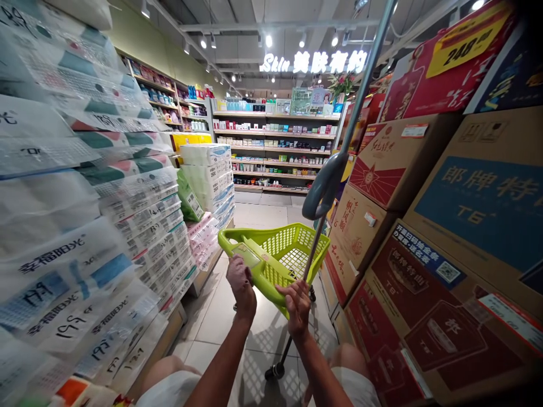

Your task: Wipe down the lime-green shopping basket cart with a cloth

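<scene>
In front of me stands a lime-green shopping cart (271,270) with a lattice basket. My left hand (244,291) is closed around a pinkish-grey cloth (238,272), pressed against the left part of the cart's green handle. My right hand (298,305) grips the near right part of that handle, its fingers bent over the rim. A long metal pole (316,240) slants up right beside this hand; whether the hand also touches it, I cannot tell. A grey loop-shaped plastic piece (324,186) sits on the pole, and a black caster (275,371) is near its lower end.
Tall stacks of plastic-wrapped tissue packs (144,226) line the left side. Piled cardboard cartons (394,164) wall in the right. A tiled aisle floor (254,215) runs ahead to shelves of small cosmetics boxes (275,134). My bent knees flank the arms.
</scene>
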Motion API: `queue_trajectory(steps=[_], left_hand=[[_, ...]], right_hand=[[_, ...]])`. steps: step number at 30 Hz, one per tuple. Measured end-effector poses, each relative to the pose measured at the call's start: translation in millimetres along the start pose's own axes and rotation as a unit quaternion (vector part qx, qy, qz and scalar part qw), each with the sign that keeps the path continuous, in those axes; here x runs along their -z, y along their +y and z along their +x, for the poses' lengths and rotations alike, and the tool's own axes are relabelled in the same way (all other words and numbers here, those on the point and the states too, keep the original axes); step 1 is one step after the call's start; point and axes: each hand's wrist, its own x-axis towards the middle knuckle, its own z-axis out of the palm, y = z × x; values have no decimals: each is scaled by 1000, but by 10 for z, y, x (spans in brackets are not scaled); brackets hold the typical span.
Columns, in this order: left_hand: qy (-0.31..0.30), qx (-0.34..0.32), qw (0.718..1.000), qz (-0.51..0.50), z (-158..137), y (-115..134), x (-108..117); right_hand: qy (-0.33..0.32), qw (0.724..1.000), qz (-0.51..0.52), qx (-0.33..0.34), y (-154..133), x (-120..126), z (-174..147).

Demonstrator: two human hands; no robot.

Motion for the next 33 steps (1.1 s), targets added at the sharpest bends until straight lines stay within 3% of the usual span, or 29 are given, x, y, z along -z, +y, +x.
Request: queue_trajectory(steps=[3, 5, 7, 10, 12, 14, 17, 20, 22, 25, 29, 33], left_hand=[[-78, -91, 992, 50, 54, 97, 126], [-143, -101, 980, 96, 296, 125, 190], [-174, -40, 971, 158, 647, 115, 217], [-164, 88, 955, 231, 1111, 91, 212], [-183, 98, 947, 245, 1228, 143, 197], [-242, 33, 937, 251, 1175, 274, 174], [-343, -82, 896, 269, 959, 553, 105], [-427, -151, 848, 276, 871, 769, 6], [-481, -172, 813, 278, 964, 810, -45], [-543, -116, 774, 305, 1246, 743, -73], [-547, 17, 757, 358, 1442, 720, -148], [-578, -26, 731, 363, 1144, 1005, -380]], right_hand=[[11, 1000, 12, 1, 19, 98, -17], [11, 1000, 20, 1, 36, 180, -22], [7, 1000, 23, -3, 53, 254, -23], [10, 1000, 24, -8, 77, 317, -31], [18, 1000, 20, -8, 93, 318, -43], [27, 999, 17, -8, 111, 297, -55], [32, 999, 21, -9, 129, 271, -59], [22, 999, 26, -6, 127, 298, -49], [16, 1000, 27, -3, 118, 343, -38], [10, 1000, 20, 2, 104, 408, -19], [30, 999, 16, 6, 116, 418, -21], [57, 998, 16, -14, 160, 387, -44]])
